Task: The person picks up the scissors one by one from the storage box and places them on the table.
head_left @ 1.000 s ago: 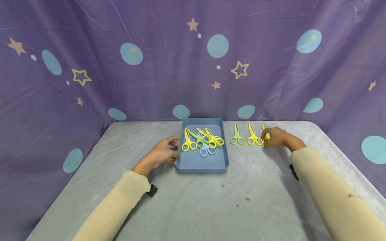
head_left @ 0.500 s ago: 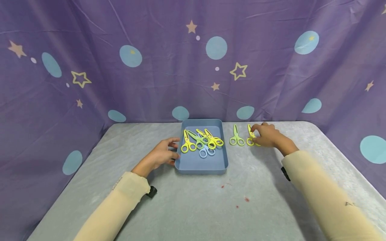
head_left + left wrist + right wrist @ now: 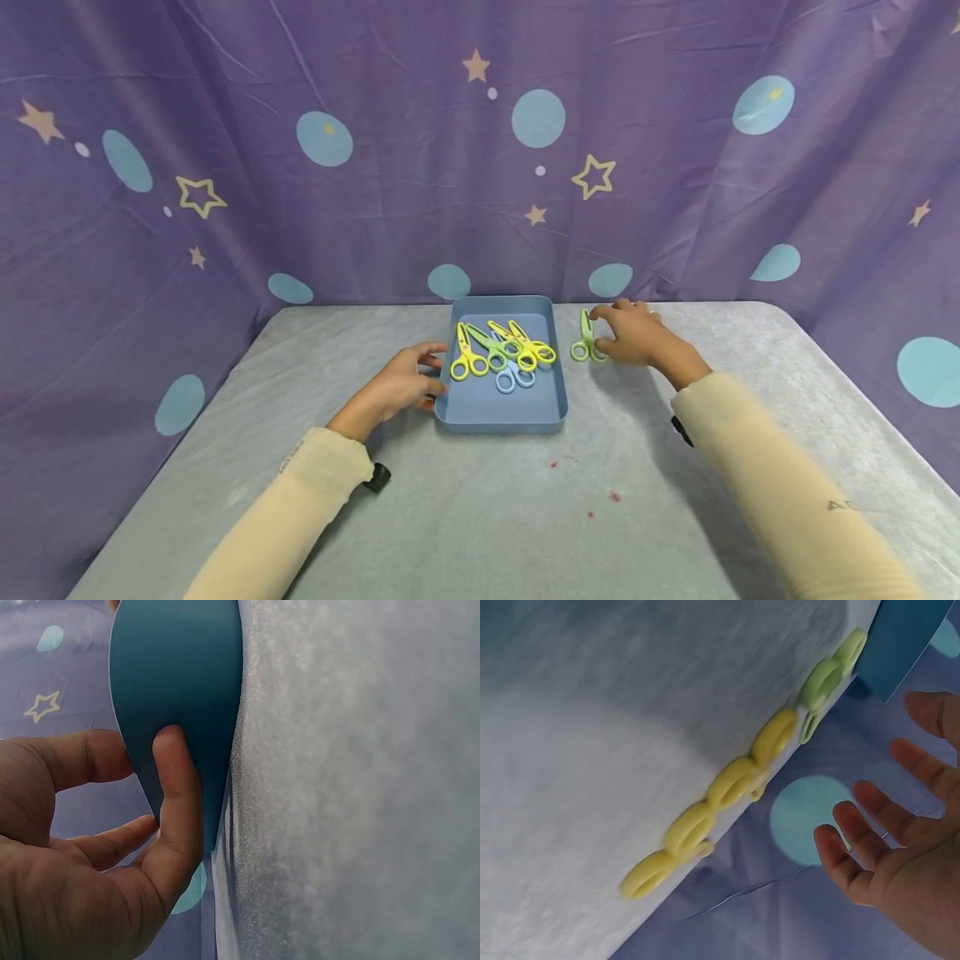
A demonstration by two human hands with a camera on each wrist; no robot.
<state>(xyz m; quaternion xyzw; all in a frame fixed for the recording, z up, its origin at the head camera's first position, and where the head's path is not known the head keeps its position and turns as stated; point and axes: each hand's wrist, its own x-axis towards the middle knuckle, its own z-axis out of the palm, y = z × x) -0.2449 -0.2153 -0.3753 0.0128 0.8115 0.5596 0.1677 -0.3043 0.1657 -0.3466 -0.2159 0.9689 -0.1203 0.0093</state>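
My left hand [image 3: 401,379] rests against the left side of a blue tray [image 3: 498,412], fingertips on the outer wall and at the rim. In the left wrist view one of its fingers [image 3: 178,780] lies flat along the blue wall. Inside the tray is a loose pile of yellow, green and light blue scissors [image 3: 462,340]. My right hand [image 3: 633,333] hovers with relaxed, spread fingers, holding nothing, its fingertips right beside green scissors [image 3: 587,342] on the table. Two yellow pairs of scissors [image 3: 735,782] are hidden under that hand in the head view.
The grey cloth-covered table [image 3: 480,517] ends at a purple curtain [image 3: 405,208] printed with stars and dots. The scissors on the table lie in a row to the tray's right, close to the far edge. Small red marks [image 3: 615,497] show in front.
My right hand has moved left along the row, from the rightmost yellow scissors past the middle yellow pair to the green pair. The left hand and the tray stay as they were.
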